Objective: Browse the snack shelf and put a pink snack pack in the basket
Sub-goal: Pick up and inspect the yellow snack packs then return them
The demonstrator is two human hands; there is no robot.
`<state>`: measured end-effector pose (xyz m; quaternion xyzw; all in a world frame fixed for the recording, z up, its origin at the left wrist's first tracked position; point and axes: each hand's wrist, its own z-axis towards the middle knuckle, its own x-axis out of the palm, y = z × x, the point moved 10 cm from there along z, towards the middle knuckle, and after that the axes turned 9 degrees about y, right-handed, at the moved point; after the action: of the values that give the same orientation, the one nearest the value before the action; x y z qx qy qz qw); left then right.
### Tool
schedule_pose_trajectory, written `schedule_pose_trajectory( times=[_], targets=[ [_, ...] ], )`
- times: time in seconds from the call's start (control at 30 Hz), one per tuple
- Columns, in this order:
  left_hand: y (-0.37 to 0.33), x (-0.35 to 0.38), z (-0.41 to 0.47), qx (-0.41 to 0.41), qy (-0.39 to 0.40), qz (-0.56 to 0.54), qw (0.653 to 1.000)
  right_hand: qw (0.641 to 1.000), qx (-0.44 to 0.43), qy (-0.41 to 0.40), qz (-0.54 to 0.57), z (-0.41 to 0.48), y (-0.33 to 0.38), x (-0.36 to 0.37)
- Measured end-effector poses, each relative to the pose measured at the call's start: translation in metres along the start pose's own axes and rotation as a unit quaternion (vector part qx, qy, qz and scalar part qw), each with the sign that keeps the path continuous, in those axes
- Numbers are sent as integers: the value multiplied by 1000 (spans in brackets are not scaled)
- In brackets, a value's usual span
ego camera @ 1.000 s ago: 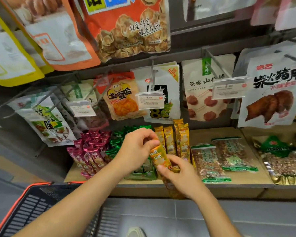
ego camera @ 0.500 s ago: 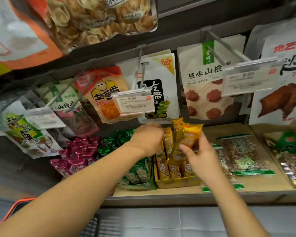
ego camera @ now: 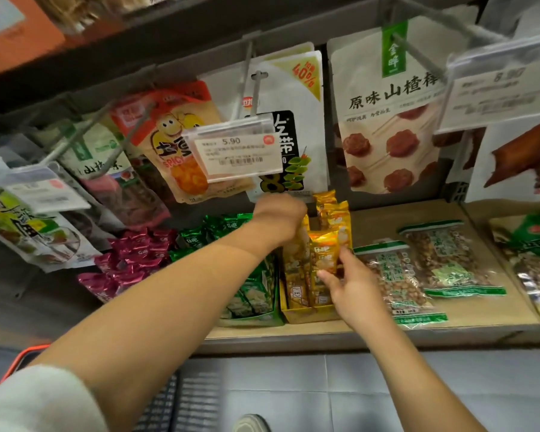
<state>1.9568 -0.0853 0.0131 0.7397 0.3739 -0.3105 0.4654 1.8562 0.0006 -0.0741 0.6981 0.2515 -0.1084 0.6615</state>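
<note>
Right hand [ego camera: 353,288] pinches the yellow pack [ego camera: 325,251], now back at its box [ego camera: 312,316]; left hand [ego camera: 278,216], I can't tell its grip. Pink packs [ego camera: 131,257], nine o'clock of it, untouched.

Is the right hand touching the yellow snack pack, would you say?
Touching: the head view shows the right hand pinching the yellow snack pack between thumb and fingers.

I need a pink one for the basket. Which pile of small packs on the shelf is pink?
The leftmost pile, magenta foil, beside the green packs. The right hand pinches a yellow pack, not a pink one.
</note>
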Motion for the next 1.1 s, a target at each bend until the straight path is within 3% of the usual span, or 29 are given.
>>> schedule_pose_trajectory(
  times=[0.17, 0.3, 0.43, 0.63, 0.7, 0.8, 0.87, 0.93, 1.0, 1.1],
  targets=[
    [-16, -19, -56, 57, -83, 3, 995, 998, -13, -59, 4, -11, 1, 3],
    [-11, -30, -119, 92, -169, -38, 981, 998, 5, -58, -32, -7, 1, 9],
    [7, -50, -185, 123, -268, -119, 948, 989, 45, -51, -129, 1, 8, 2],
    [45, -58, -251, 105, -353, -300, 880, 990, 16, -137, -41, -16, 29, -26],
    [61, -50, -257, 71, -335, -419, 841, 993, 17, -108, 39, -20, 43, -38],
    [77, -28, -256, 9, -289, -586, 757, 969, 13, 140, 201, -33, 94, -25],
    [79, -18, -252, -2, -258, -671, 695, 937, -13, 287, 198, -59, 136, -16],
    [78, -16, -252, 15, -237, -737, 633, 912, -27, 378, 158, -88, 167, -10],
    [76, -16, -255, 34, -229, -774, 590, 914, -48, 392, 95, -107, 190, -10],
    [67, -13, -256, 69, -185, -840, 505, 938, -95, 330, 49, -121, 212, -23]
  ],
)
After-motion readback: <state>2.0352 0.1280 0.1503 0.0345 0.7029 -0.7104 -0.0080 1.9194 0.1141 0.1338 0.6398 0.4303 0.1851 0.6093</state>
